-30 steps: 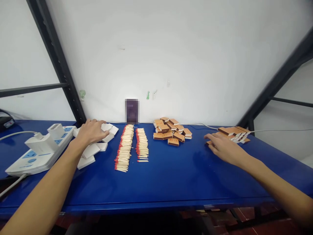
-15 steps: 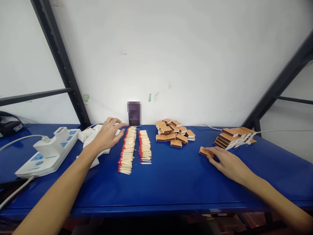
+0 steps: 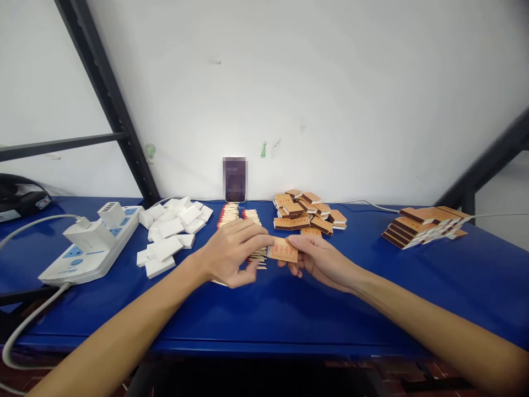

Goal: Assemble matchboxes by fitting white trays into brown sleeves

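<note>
A matchbox (image 3: 284,252) with an orange printed face is pinched between the thumb and fingers of my right hand (image 3: 324,260), raised over the middle of the table. Beside its left end is my left hand (image 3: 233,251). The index finger reaches the box's end, while the thumb stands apart below. A white edge shows at that end of the box. Under my left hand lie two rows of red-tipped matches (image 3: 228,213), partly hidden by it. Just behind my right hand is a heap of matchboxes (image 3: 303,209).
White paper trays (image 3: 169,229) are piled left of the matches. Matchboxes are stacked in a block (image 3: 425,226) on the right. A power strip (image 3: 99,264) with chargers and cables occupies the left side. A phone (image 3: 235,179) leans against the wall at the back.
My right hand has lifted the matchbox and carried it left to the middle. My left hand has come right from beside the white trays, over the matches, to meet it.
</note>
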`<state>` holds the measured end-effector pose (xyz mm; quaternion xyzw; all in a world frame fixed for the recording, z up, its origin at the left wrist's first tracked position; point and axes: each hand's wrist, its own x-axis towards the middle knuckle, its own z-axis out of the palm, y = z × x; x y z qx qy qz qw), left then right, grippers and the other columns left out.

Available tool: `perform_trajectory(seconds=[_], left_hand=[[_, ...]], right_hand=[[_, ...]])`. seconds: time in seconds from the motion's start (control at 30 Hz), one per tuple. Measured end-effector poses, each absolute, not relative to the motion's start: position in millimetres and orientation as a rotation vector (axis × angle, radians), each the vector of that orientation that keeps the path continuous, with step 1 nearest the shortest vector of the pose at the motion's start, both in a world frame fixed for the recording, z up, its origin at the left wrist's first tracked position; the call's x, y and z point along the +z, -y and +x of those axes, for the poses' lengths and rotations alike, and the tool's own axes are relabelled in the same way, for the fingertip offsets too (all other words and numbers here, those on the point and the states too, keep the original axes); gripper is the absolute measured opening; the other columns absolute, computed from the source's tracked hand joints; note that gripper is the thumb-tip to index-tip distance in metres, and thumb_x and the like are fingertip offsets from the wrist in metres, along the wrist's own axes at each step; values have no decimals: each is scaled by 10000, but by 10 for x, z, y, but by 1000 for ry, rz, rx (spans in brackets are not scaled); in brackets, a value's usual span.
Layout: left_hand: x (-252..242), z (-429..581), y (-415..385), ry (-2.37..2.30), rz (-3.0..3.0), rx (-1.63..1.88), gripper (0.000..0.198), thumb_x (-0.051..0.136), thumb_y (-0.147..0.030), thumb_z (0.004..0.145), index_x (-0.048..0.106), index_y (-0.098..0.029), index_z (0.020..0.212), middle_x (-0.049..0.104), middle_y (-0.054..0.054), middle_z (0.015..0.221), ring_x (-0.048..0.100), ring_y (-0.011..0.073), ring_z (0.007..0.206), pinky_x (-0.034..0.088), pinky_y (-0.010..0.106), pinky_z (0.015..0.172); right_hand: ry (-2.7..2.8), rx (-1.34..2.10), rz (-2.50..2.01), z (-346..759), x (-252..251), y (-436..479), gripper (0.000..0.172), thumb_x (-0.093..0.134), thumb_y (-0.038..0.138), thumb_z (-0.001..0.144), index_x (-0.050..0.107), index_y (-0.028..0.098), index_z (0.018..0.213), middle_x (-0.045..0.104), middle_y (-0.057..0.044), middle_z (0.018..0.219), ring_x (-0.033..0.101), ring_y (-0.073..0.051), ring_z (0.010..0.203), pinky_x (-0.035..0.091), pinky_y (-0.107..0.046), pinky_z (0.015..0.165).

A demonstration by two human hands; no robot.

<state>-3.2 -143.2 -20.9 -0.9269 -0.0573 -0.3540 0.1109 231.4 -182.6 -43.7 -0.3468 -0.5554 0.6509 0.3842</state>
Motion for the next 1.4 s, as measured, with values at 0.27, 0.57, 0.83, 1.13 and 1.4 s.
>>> perform_trajectory(seconds=[0.27, 0.57, 0.83, 1.13, 1.4], left_hand=[[-262, 5, 1375, 404, -2892, -1209, 311, 559, -240, 909, 575, -205, 1218, 638, 106, 1158, 610, 206, 1072, 523, 380, 910], [-162, 77, 1393, 996, -3099, -1563, 235, 637, -324, 862, 701, -170, 1028, 712, 33, 794, 633, 123, 658, 519, 282, 680], [-69, 14, 1277, 1274, -3513, -1607, 363, 651, -463, 823, 657, -131, 970, 656, 22, 746, 613, 107, 459, 449, 238, 472], [100, 97, 1038, 1477, -3453, -1251, 393, 559, -540, 863, 622, -156, 814, 579, -10, 642, 548, 113, 541, 412, 259, 563], [214, 151, 742, 1185, -3230, -1449, 391, 633, -528, 805, 650, -155, 919, 637, 22, 747, 512, 118, 611, 377, 255, 580]], right_hand=[[1335, 1716, -816, 2255, -307, 1718, 275, 626, 379, 890, 682, 153, 1037, 739, -76, 825, 658, -114, 578, 549, -238, 566], [1239, 1759, -751, 2303, -154, 1680, 360, 623, 184, 814, 611, 197, 1173, 722, -77, 1108, 716, -149, 861, 567, -275, 820], [1199, 1787, -806, 2176, -89, 1563, 205, 630, 178, 753, 601, 197, 954, 667, 5, 691, 607, -104, 597, 505, -245, 595], [1381, 1663, -945, 2201, -9, 1390, 231, 508, 373, 873, 603, 192, 981, 658, -65, 870, 615, -158, 705, 478, -306, 625], [1928, 1026, -963, 2346, 342, 926, 215, 687, 337, 777, 666, 188, 931, 677, -46, 932, 595, -172, 875, 454, -329, 792]])
